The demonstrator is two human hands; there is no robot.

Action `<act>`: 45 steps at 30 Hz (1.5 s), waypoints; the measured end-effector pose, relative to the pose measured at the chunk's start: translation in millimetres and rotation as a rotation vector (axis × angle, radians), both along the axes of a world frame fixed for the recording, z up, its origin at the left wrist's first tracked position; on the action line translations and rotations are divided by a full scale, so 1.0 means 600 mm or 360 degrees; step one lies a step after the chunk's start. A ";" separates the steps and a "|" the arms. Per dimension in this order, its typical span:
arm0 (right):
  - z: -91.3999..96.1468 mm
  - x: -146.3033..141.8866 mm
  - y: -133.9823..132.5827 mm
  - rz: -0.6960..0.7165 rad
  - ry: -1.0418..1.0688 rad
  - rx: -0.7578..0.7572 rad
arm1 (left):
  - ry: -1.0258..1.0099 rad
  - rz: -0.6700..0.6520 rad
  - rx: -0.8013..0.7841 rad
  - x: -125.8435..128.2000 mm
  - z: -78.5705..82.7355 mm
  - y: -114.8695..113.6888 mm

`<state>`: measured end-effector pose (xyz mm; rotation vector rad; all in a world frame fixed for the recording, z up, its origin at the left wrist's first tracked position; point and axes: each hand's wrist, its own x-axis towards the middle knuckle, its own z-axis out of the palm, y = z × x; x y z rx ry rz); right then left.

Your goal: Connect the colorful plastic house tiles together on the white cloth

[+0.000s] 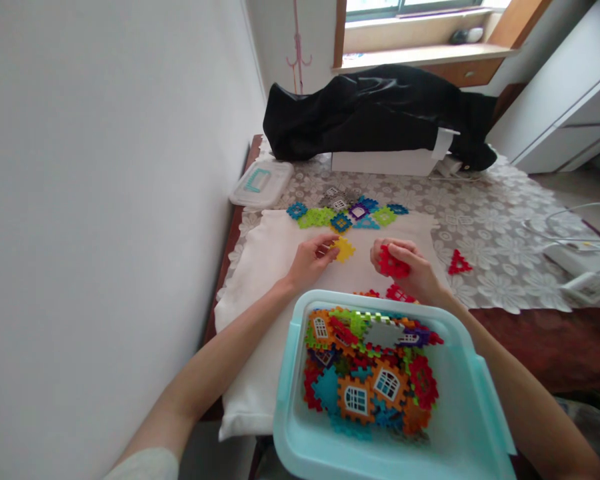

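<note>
L hand point(310, 261) over white cloth point(253, 320), fingers curled, thumb + fingertips together on L edge of yellow tile point(345, 249); looks pinched, though cannot tell if tile is clear of cloth. R hand point(405, 267) more closed, fingers wrapped round red tile point(393, 262), much of it hidden, clamped in palm side w/ some notched edge showing. Hands apart, yellow + red tiles near each other mid-cloth. Tiles look like light, stiff, thin plastic w/ notched edges: little weight to manage, prob. no give in solid ones. Best hold likely at rim between thumb + finger, notches giving purchase; flat faces may slip a bit. Window tiles point(356, 400) have thin frames, likely more fragile, so better held by outer rim. Aqua tub point(325, 298) just below hands at near edge of cloth, heaped w/ mixed tiles point(375, 347). Two red tiles point(399, 293) lie on cloth, just beside tub rim. Row of blue, green, gray tiles point(341, 213) along far edge of cloth. Red triangle point(460, 264) off to R on lace tablecloth point(500, 267). Clear box point(260, 183) far L; black fabric point(375, 113) on white box point(380, 163) beyond.
</note>
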<state>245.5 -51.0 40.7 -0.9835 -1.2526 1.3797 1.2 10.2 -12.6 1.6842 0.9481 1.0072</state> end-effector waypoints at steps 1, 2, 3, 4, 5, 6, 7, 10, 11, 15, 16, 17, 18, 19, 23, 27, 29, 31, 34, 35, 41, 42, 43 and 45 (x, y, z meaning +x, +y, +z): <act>0.006 0.002 -0.003 0.0056 0.0074 0.0036 | 0.0017 0.0001 0.0009 0.000 0.000 0.000; 0.010 0.005 -0.005 0.0104 0.0125 0.0080 | 0.0024 0.0003 0.0013 0.000 0.000 0.000; 0.015 0.008 -0.007 0.0144 0.0163 0.0120 | 0.0022 0.0004 0.0010 0.000 0.000 0.000; 0.018 0.011 -0.009 0.0189 0.0191 0.0153 | 0.0015 0.0002 -0.0001 0.000 0.000 0.000; 0.021 0.015 -0.011 0.0248 0.0210 0.0183 | 0.0006 -0.0001 -0.0016 0.000 0.001 0.000; 0.023 0.019 -0.013 0.0329 0.0215 0.0212 | -0.0009 -0.0005 -0.0031 0.000 0.001 -0.001; 0.026 0.022 -0.014 0.0429 0.0205 0.0241 | -0.0028 -0.0008 -0.0046 0.001 0.002 -0.002; 0.038 0.032 -0.018 0.0787 0.0048 0.0342 | -0.0123 -0.0014 -0.0118 0.003 0.006 -0.005; 0.043 0.034 -0.019 0.0894 -0.0032 0.0372 | -0.0162 -0.0014 -0.0153 0.004 0.008 -0.006; 0.057 0.037 -0.018 0.1144 -0.0163 0.0401 | -0.0270 -0.0022 -0.0259 0.006 0.007 -0.008; 0.058 0.037 -0.017 0.1173 -0.0134 0.0393 | -0.0284 -0.0026 -0.0264 0.006 0.006 -0.008; 0.058 0.037 -0.015 0.1195 -0.0108 0.0391 | -0.0292 -0.0034 -0.0265 0.006 0.005 -0.008; 0.056 0.038 -0.014 0.1210 -0.0092 0.0397 | -0.0299 -0.0043 -0.0263 0.006 0.004 -0.007; 0.054 0.038 -0.014 0.1206 -0.0078 0.0408 | -0.0303 -0.0052 -0.0261 0.006 0.004 -0.007; 0.046 0.038 -0.018 0.0997 0.0070 0.0387 | -0.0295 -0.0072 -0.0253 0.005 0.008 -0.008; 0.059 0.035 -0.032 0.0765 0.0185 0.0079 | -0.0269 -0.0083 -0.0267 0.005 0.016 -0.011; 0.069 0.033 -0.040 0.0735 0.0312 -0.0017 | -0.0254 -0.0084 -0.0266 0.005 0.018 -0.012; 0.076 0.033 -0.046 0.0728 0.0422 -0.0040 | -0.0249 -0.0082 -0.0261 0.006 0.019 -0.013; 0.077 0.034 -0.051 0.0730 0.0468 0.0037 | -0.0252 -0.0075 -0.0255 0.007 0.020 -0.014; 0.075 0.035 -0.051 0.0743 0.0471 0.0088 | -0.0250 -0.0074 -0.0255 0.007 0.020 -0.014; 0.065 0.039 -0.042 0.1053 0.0442 0.0353 | -0.0260 -0.0067 -0.0269 0.007 0.023 -0.015; 0.064 0.038 -0.039 0.1105 0.0445 0.0391 | -0.0265 -0.0069 -0.0275 0.007 0.024 -0.015; 0.062 0.037 -0.036 0.1145 0.0454 0.0425 | -0.0270 -0.0071 -0.0282 0.007 0.024 -0.015; 0.058 0.035 -0.030 0.1195 0.0482 0.0456 | -0.0271 -0.0073 -0.0294 0.007 0.024 -0.015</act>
